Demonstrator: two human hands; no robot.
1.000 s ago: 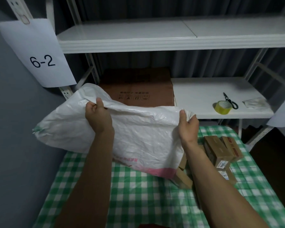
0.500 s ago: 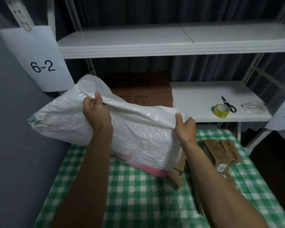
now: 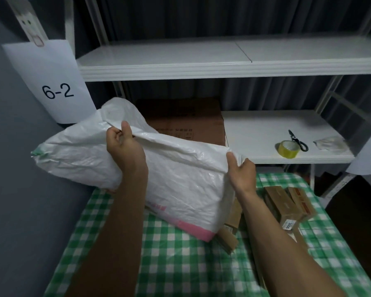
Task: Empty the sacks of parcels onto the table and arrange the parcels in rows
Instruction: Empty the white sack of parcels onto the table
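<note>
Both hands, left (image 3: 124, 151) and right (image 3: 241, 173), are pinching the limp, slippery sack (image 3: 180, 183) by its upper fold; parcels (image 3: 285, 205) probably spilling onto counter (image 3: 180, 260).

the sack (image 3: 180, 185) fills the frame's centre, over the table (image 3: 180, 264) at the bottom. parcels (image 3: 287, 206) lie on the table at lower right, partly under the sack. the shelf (image 3: 266, 133) at right centre bears tape (image 3: 288, 148) beside scissors (image 3: 298, 140).

Both forearms were bare, no sleeves reaching into view; the left hand (image 3: 124, 151) and right hand (image 3: 241, 173) wore no gloves.
</note>
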